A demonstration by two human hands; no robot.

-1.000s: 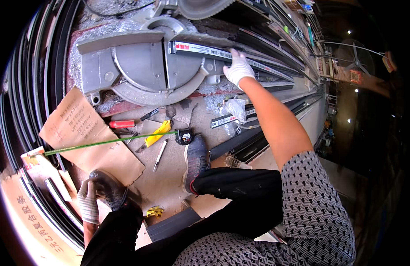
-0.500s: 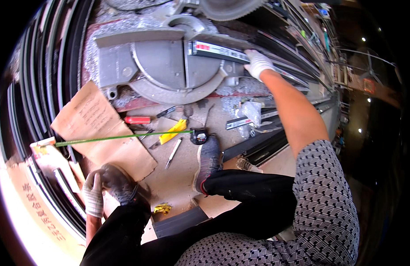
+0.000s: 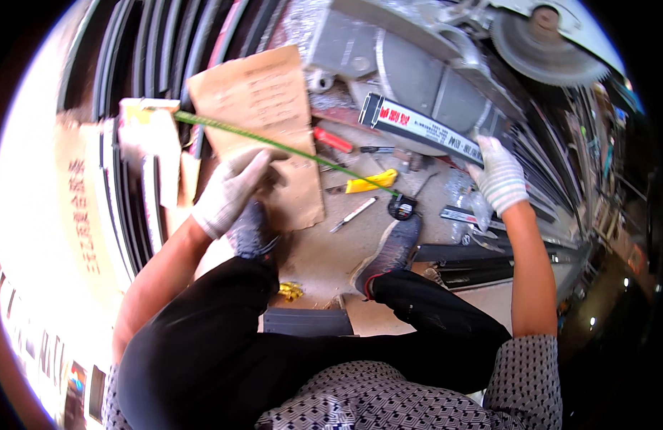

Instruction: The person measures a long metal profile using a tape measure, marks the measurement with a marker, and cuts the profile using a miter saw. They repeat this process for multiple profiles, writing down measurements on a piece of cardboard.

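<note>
My right hand [image 3: 501, 175], in a white knit glove, is closed around a dark metal profile bar [image 3: 421, 129] with a printed label. The bar's near end is lifted in front of the saw's grey table [image 3: 415, 79]. My left hand [image 3: 235, 192], also gloved, is raised above my shoe beside a brown cardboard sheet [image 3: 256, 93], fingers stretched and holding nothing I can see. Between my hands lies a black tape measure [image 3: 402, 206], its green blade [image 3: 274, 148] pulled out leftward across the cardboard.
A toothed saw blade [image 3: 543, 54] hangs at the top right. On the floor lie a yellow-handled tool [image 3: 372, 181], a red-handled tool [image 3: 334, 139], a white pen [image 3: 354, 214] and plastic wrap [image 3: 469, 199]. Long dark profiles [image 3: 141, 54] line the left.
My right hand has drawn the profile bar off the saw table, toward me. My left hand has risen from beside my shoe toward the cardboard. The whole view has swung left.
</note>
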